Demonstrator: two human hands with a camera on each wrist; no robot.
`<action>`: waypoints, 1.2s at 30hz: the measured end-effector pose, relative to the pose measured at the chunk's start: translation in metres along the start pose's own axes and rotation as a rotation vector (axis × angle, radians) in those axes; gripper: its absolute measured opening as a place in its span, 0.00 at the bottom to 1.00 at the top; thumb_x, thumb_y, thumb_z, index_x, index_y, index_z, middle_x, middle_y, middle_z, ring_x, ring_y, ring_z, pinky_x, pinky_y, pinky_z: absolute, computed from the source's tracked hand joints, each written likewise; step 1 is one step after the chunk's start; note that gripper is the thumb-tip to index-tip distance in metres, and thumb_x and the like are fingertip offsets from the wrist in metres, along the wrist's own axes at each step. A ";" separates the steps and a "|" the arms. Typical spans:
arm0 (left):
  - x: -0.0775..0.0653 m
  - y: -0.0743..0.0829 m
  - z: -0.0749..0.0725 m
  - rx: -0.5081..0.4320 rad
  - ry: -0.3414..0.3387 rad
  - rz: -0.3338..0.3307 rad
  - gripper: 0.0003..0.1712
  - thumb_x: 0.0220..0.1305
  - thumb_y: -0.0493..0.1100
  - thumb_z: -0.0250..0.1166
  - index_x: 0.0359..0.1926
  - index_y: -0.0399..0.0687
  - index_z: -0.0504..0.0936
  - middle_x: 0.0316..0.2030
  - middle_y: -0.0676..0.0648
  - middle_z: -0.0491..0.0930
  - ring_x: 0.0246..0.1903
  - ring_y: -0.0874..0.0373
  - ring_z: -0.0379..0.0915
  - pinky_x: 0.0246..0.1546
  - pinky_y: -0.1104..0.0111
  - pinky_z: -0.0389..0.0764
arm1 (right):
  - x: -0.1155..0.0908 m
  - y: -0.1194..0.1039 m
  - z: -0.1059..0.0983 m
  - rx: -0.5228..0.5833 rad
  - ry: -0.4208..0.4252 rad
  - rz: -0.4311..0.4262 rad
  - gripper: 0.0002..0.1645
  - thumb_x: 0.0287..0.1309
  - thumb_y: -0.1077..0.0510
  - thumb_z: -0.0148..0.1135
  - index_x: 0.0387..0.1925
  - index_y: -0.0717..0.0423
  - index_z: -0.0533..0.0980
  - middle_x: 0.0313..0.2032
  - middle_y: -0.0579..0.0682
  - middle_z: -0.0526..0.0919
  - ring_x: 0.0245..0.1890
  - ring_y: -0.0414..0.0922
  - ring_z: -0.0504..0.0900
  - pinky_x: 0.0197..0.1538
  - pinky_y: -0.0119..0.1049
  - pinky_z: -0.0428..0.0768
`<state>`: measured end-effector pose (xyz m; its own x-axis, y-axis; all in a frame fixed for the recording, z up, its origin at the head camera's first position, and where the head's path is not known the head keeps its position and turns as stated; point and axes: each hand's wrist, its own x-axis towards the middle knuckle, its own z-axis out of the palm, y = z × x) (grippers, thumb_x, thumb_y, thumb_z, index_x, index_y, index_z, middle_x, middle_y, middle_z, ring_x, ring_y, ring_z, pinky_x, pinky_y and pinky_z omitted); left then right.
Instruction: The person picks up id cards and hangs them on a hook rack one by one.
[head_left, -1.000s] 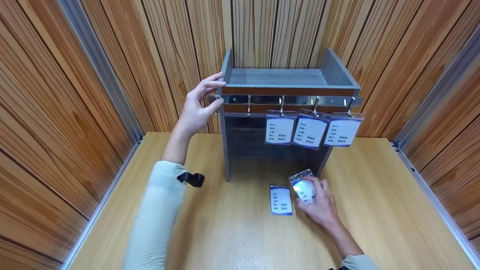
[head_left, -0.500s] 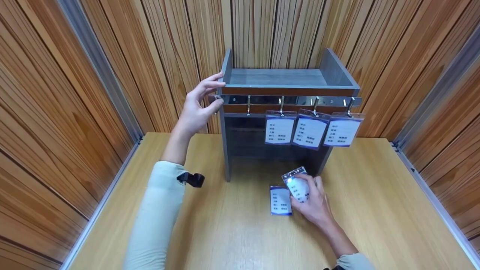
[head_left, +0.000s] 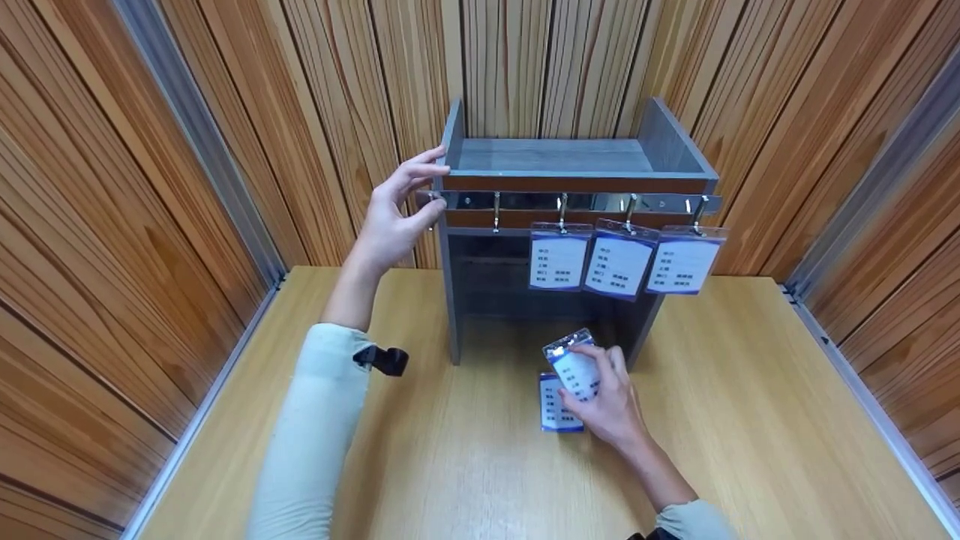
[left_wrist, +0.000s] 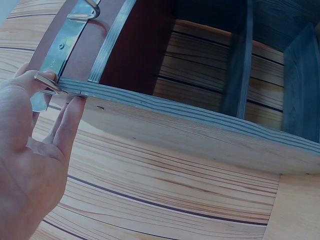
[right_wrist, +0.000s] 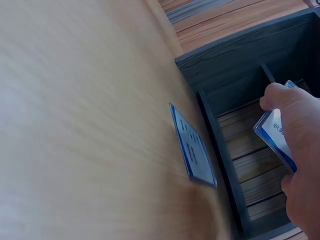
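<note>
Badges on the rail number three, by my count: a right-end badge (head_left: 686, 262), a tilted badge (head_left: 619, 260) beside it and a middle badge (head_left: 560, 259), each hanging from a hook on the metal hook rail (head_left: 529, 200) across the front of the grey shelf unit (head_left: 678, 142). I'd call that a little over half done, with two badges left to match two bare hooks: the second hook (head_left: 496, 212) from the left and the end hook (left_wrist: 48, 83) by the person's thumb. Of those two, the table badge (head_left: 553, 418) lies face up on the wooden table (head_left: 465, 465) in front of the unit, and the held badge (head_left: 574, 373) is off the wood.

The right hand (head_left: 611, 405) has that one pinched between thumb and fingers, the gap no wider than the card needs; it tilts, punched edge uppermost, partly covering the table badge from overhead, though the right wrist view shows the two apart. Meanwhile the left hand (head_left: 394, 217) grips the unit's left front corner, thumb by the rail's end, fingers spread along the side panel, seemingly to steady it; how hard it presses I can't tell
</note>
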<state>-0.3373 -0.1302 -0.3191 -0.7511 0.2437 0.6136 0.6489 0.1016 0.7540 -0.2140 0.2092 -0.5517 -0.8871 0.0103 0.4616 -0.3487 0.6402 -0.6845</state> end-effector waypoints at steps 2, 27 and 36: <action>0.000 0.000 0.000 -0.009 0.002 -0.001 0.21 0.79 0.28 0.63 0.68 0.37 0.81 0.84 0.43 0.71 0.83 0.44 0.70 0.87 0.44 0.68 | 0.001 -0.003 0.003 0.000 0.012 -0.024 0.44 0.50 0.63 0.87 0.68 0.47 0.78 0.50 0.54 0.75 0.46 0.47 0.80 0.42 0.29 0.81; -0.001 0.000 -0.001 0.009 -0.004 -0.009 0.22 0.79 0.29 0.63 0.69 0.39 0.81 0.85 0.45 0.70 0.83 0.45 0.69 0.86 0.43 0.67 | 0.025 -0.046 0.026 0.089 0.131 -0.276 0.44 0.48 0.62 0.88 0.66 0.49 0.78 0.46 0.56 0.74 0.41 0.43 0.78 0.37 0.31 0.83; 0.000 0.000 0.000 -0.007 -0.001 -0.004 0.21 0.78 0.28 0.64 0.68 0.37 0.81 0.85 0.43 0.71 0.83 0.45 0.70 0.87 0.47 0.66 | 0.038 -0.069 0.030 0.113 0.177 -0.336 0.43 0.48 0.60 0.87 0.67 0.48 0.78 0.47 0.57 0.74 0.42 0.45 0.80 0.38 0.32 0.84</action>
<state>-0.3368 -0.1306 -0.3188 -0.7537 0.2439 0.6103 0.6450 0.0956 0.7582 -0.2325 0.1424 -0.5040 -0.6553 -0.0470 0.7539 -0.6508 0.5418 -0.5319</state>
